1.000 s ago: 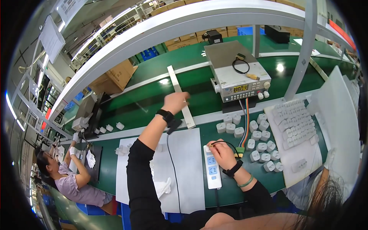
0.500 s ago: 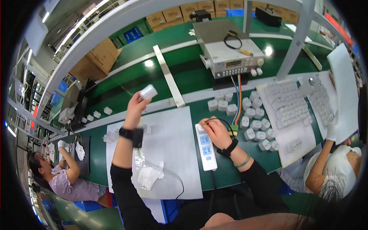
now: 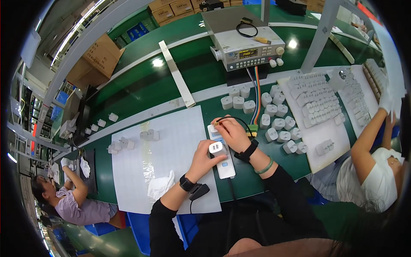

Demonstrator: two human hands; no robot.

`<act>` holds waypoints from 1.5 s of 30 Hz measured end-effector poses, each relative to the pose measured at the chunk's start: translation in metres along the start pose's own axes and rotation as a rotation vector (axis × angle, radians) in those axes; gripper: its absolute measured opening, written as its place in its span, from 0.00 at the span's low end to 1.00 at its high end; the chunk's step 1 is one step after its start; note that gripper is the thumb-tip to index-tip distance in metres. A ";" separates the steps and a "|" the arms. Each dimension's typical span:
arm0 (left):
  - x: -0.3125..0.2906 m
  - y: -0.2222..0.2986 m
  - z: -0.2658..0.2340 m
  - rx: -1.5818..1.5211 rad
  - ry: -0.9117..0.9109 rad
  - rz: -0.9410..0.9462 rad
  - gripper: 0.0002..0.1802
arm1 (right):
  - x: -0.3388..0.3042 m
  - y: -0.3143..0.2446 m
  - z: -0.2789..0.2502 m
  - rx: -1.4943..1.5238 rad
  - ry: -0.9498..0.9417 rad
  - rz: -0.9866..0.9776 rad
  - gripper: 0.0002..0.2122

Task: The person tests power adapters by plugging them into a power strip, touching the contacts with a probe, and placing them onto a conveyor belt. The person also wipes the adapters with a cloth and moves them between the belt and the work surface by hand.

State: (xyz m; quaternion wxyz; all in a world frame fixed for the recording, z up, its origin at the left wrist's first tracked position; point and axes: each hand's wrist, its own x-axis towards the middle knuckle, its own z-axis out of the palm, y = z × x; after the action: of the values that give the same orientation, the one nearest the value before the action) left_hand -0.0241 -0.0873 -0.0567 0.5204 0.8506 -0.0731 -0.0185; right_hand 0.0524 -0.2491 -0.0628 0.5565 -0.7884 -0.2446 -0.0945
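My left hand (image 3: 200,162) is closed around a white two-port USB charger (image 3: 217,147), its ports facing up, over the middle of a white power strip (image 3: 226,172). Whether its prongs sit in a socket is hidden. My right hand (image 3: 234,135) pinches the plug end of a thin black cable (image 3: 240,120) at the strip's far end. Under those fingertips another white charger (image 3: 211,128) partly shows. The cable loops to a small green connector block (image 3: 253,129). Behind stands a grey bench tester (image 3: 244,48) with a lit display and ribbon wires.
Loose white chargers (image 3: 278,124) stand right of the strip, beside trays of chargers (image 3: 321,105). A white mat (image 3: 180,128) at left bears several chargers (image 3: 149,135) and a white cloth (image 3: 161,185). Co-workers sit at left (image 3: 79,205) and right (image 3: 376,175).
My left hand has come down and right with a charger, from above the mat's far edge to the power strip. My right hand stays at the strip's far end. The view has shifted slightly.
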 end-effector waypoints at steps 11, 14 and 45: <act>0.009 0.011 0.010 0.319 -0.017 0.232 0.20 | -0.001 0.002 -0.002 -0.004 -0.003 0.027 0.10; 0.009 0.003 0.015 0.304 -0.012 0.255 0.21 | 0.001 0.001 -0.004 0.005 -0.004 0.012 0.10; 0.058 -0.034 0.000 -0.059 0.043 0.156 0.23 | -0.059 -0.049 -0.026 0.054 -0.088 -0.007 0.06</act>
State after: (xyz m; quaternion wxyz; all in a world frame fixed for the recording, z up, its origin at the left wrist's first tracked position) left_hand 0.0367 -0.0802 -0.0846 0.5466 0.8268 -0.1275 0.0383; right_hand -0.0197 -0.2769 -0.0376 0.5658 -0.7756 -0.2743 -0.0549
